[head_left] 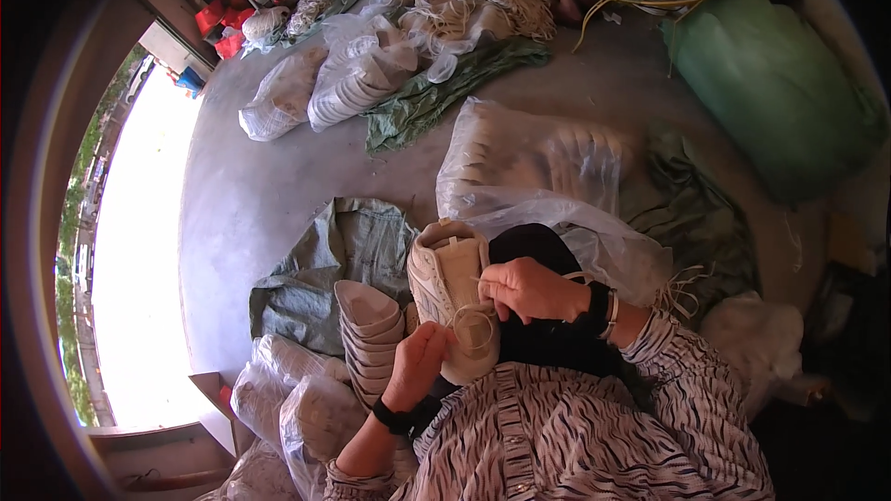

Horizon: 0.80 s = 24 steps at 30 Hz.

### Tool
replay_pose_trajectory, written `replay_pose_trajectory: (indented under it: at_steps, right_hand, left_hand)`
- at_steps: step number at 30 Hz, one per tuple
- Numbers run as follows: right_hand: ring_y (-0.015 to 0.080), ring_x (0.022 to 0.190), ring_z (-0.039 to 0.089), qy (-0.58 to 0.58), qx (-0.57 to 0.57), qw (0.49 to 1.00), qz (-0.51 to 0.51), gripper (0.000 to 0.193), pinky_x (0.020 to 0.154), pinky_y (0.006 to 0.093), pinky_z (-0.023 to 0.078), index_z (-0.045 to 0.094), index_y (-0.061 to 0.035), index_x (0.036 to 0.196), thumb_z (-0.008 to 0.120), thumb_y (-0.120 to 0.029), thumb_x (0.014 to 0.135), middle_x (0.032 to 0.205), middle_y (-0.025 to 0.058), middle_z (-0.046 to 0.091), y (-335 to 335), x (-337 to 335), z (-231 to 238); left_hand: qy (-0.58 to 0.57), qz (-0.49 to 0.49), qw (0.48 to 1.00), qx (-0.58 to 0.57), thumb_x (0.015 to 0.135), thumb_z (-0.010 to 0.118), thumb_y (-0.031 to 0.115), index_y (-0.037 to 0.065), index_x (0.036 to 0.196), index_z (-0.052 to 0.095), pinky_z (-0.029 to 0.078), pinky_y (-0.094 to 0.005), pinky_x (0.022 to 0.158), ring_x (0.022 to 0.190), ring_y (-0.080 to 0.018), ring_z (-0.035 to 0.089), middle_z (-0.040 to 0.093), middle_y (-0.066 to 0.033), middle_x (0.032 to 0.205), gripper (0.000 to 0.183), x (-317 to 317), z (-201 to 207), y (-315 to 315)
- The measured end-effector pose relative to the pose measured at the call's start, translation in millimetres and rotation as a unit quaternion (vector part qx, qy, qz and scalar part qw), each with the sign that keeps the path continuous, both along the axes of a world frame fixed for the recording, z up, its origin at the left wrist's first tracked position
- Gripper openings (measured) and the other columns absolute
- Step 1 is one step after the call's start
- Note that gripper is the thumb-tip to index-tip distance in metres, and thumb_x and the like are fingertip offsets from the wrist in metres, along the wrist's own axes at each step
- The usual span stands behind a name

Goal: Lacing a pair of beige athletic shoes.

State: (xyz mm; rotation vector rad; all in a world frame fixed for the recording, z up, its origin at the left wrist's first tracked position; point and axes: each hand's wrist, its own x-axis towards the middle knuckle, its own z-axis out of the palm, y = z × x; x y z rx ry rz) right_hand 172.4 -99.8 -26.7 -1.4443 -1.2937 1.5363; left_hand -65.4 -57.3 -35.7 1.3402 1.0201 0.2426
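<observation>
While left hand (418,366) and right hand (535,289) flank one shoe (451,274), their fingers (496,291) pinch one lace (496,325).

Beige low-cut shoe (434,278), lower centre, between bare left hand (419,365) and bare right hand (529,290).
Left of it stand nested beige shoe pieces (369,334); above lies a clear plastic bag (520,206); upper right, a bulging green sack (775,83).

Shoe (436,283), beige, one; lace (475,306), looped, pinched by left hand (418,364) and right hand (536,289); uppers (369,329), pale, stacked, at left; sack (780,93), green, large, upper right.
</observation>
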Motion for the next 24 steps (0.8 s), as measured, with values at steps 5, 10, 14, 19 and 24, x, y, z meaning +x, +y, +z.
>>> replay_pose_trajectory:
  at_steps: [5, 10, 14, 19, 24]
  right_hand:
    - [0.035, 0.076, 0.062, -0.278, 0.022, 0.876, 0.393, 0.021, 0.067, 0.0407, 0.05, 0.061, 0.0007, 0.084, 0.049, -0.016, 0.079, 0.078, 0.0196, 0.063, -53, 1, -32]
    - [0.0086, 0.045, 0.054, 0.008, -0.201, 0.979, -0.024, 0.028, 0.043, 0.021, 0.041, 0.061, 0.0011, 0.085, 0.047, -0.022, 0.092, 0.062, 0.0051, 0.061, -79, 62, 1]
    - [0.005, 0.043, 0.049, -0.015, -0.045, 0.993, -0.11, 0.027, 0.043, 0.019, 0.04, 0.06, 0.003, 0.101, 0.045, -0.019, 0.095, 0.065, 0.0048, 0.061, -45, 48, 4]
    - [0.0066, 0.043, 0.051, 0.068, 0.0, 0.998, -0.013, 0.028, 0.042, 0.0195, 0.04, 0.057, 0.0042, 0.105, 0.042, -0.017, 0.095, 0.066, 0.0055, 0.061, 18, -20, 1]
    - [0.0111, 0.042, 0.056, 0.1, -0.115, 0.987, 0.047, 0.026, 0.037, 0.021, 0.038, 0.056, -0.0005, 0.083, 0.042, -0.018, 0.095, 0.06, 0.0064, 0.061, 35, -17, -4]
  left_hand:
    - [0.013, -0.044, 0.937, 0.346, 0.089, 0.049, 0.011, -0.001, 0.078, 0.056, 0.042, -0.0298, 0.057, 0.06, -0.0218, 0.053, 0.054, -0.0099, 0.068, 0.018, 2, -13, 9]
    - [0.042, -0.08, 0.961, 0.26, 0.084, 0.052, 0.008, -0.003, 0.076, 0.053, 0.043, -0.0349, 0.06, 0.063, -0.0291, 0.053, 0.052, -0.0151, 0.07, 0.014, -1, -4, 7]
    - [0.054, -0.113, 0.949, 0.289, 0.084, 0.052, 0.008, -0.002, 0.074, 0.052, 0.042, -0.0354, 0.059, 0.063, -0.03, 0.053, 0.05, -0.0153, 0.068, 0.014, -4, -12, 10]
    - [0.038, -0.145, 0.949, 0.277, 0.084, 0.052, 0.013, 0.0, 0.073, 0.051, 0.042, -0.0356, 0.058, 0.061, -0.0308, 0.051, 0.049, -0.0157, 0.067, 0.017, 2, -16, 18]
    - [0.067, -0.074, 0.964, 0.248, 0.085, 0.051, 0.014, -0.001, 0.072, 0.051, 0.04, -0.0312, 0.056, 0.06, -0.0201, 0.047, 0.048, -0.0105, 0.065, 0.02, 16, -22, 10]
